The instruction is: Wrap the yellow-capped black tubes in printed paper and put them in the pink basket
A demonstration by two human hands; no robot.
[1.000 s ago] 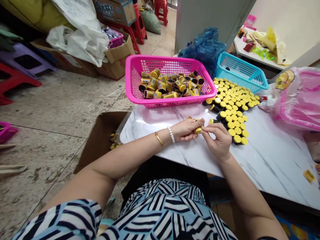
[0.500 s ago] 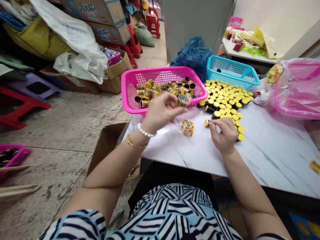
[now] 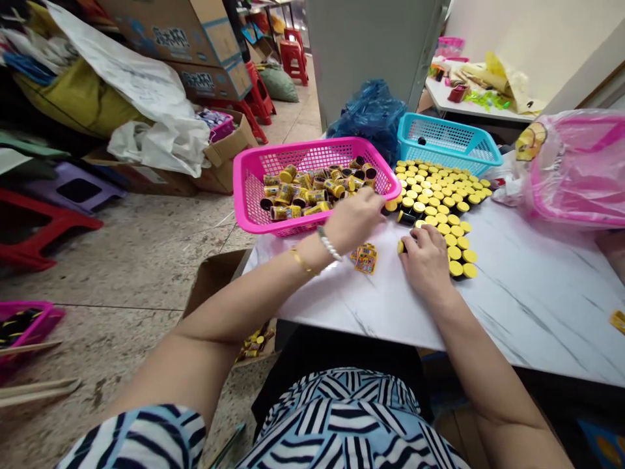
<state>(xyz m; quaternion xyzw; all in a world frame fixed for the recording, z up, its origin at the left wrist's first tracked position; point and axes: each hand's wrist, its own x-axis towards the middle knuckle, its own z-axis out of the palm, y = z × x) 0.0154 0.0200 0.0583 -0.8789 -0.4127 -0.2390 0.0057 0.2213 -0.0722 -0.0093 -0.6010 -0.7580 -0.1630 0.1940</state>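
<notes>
My left hand (image 3: 355, 220) is over the table by the front right corner of the pink basket (image 3: 312, 226). Its fingers bend downward and their tips are hidden, so whether they hold anything does not show. Labelled little tubs (image 3: 286, 193) with yellow bands and dark open ends fill the basket. My right hand (image 3: 427, 257) is closed around a small black tub with a yellow cap (image 3: 401, 247), lying on its side. Beside it stand many yellow-capped black tubs (image 3: 442, 218) in a tight group. Between my hands lies a small pile of printed yellow-orange stickers (image 3: 365, 259).
A blue basket (image 3: 449, 146) and a blue plastic bag (image 3: 368, 114) are behind the tubs. On the right is a pink basket wrapped in clear plastic (image 3: 576, 169). A cardboard box (image 3: 215, 273) with more tubs stands below the table's left edge.
My left hand let go of the stickers, carried a labelled tub to the pink basket, then shifted right along its rim. My right hand took a yellow-capped tub and lowered slightly. The view turned left.
</notes>
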